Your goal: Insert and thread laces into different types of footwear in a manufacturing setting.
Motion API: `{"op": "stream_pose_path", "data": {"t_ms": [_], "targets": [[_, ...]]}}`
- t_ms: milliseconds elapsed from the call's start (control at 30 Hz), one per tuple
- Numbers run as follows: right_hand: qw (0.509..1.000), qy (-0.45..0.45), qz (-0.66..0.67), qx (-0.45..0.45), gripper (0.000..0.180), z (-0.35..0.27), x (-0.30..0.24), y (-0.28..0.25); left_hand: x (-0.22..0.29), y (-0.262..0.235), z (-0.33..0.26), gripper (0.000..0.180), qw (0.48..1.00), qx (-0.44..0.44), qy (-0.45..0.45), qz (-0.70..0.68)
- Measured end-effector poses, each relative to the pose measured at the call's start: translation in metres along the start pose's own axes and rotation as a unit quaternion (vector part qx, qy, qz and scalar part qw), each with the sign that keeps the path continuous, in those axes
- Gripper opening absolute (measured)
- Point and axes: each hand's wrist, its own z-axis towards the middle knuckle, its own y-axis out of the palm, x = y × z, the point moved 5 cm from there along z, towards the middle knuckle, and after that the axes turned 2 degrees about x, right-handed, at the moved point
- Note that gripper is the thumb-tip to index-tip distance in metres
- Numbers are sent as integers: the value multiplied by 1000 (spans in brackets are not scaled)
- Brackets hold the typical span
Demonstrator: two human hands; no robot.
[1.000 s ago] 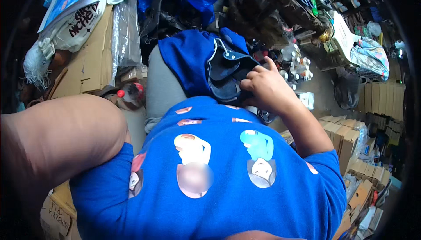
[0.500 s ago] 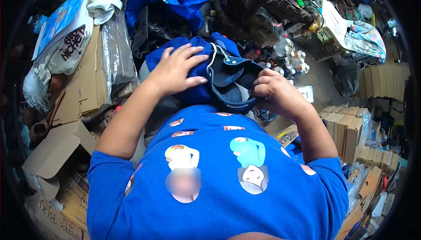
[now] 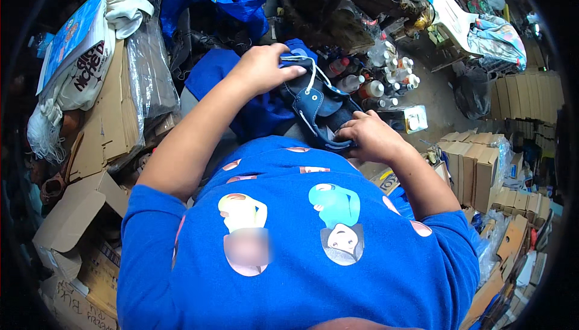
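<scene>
A navy boat shoe with white laces and metal eyelets lies tilted over my lap, its opening facing up. My left hand is at the shoe's far, laced end, thumb over the near side and fingers curled round the far side, partly hidden. At the other end, my right hand grips the heel rim, fingers inside the opening and thumb underneath out of sight. Beneath the shoe and my left wrist is blue cloth, spread across my legs.
Several capped plastic bottles stand beyond the shoe to the right. Flattened cardboard and an open carton are at the left. Stacked boxes line the right side. A blue bag sits ahead; a white chair is farther right.
My left hand has moved from lying spread on the blue cloth to the laced end of the shoe. The shoe has turned, showing more laces. My right hand has stayed at the heel.
</scene>
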Motion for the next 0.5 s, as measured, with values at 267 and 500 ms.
{"op": "stream_pose_path", "data": {"t_ms": [267, 500], "targets": [[984, -31, -47, 167, 6, 14, -37, -19, -19, -17, 50, 39, 989, 148, -2, 27], [971, 5, 10, 237, 15, 55, -51, -33, -49, -17, 42, 45, 947, 235, 139, 171]]}}
